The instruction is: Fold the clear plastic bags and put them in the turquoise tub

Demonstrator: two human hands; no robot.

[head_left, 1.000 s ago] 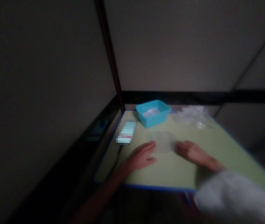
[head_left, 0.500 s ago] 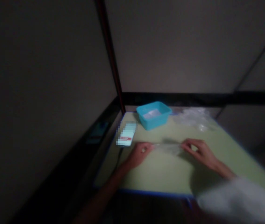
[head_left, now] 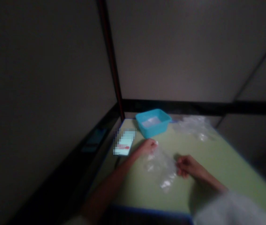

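Note:
A clear plastic bag (head_left: 162, 170) hangs above the tabletop between my two hands. My left hand (head_left: 148, 147) is closed on its upper corner, fingers pinched together. At the bag's right edge, my right hand (head_left: 188, 166) has its fingers curled in and seems to grip the side; blur hides the exact contact. Beyond the left hand stands a turquoise plastic basket (head_left: 155, 128) with whitish, flat contents. A heap of crumpled clear plastic bags (head_left: 193, 125) lies at the back right.
A lit phone (head_left: 125, 143) with a dark cable lies at the left of the pale yellow-green table (head_left: 208, 187), which has a blue edge. Dark-trimmed walls (head_left: 182, 56) close off the back and left sides.
The bag was stretched level between both hands; now it hangs spread open downward. My right hand has dropped lower, its fingers more curled. The view has tilted slightly.

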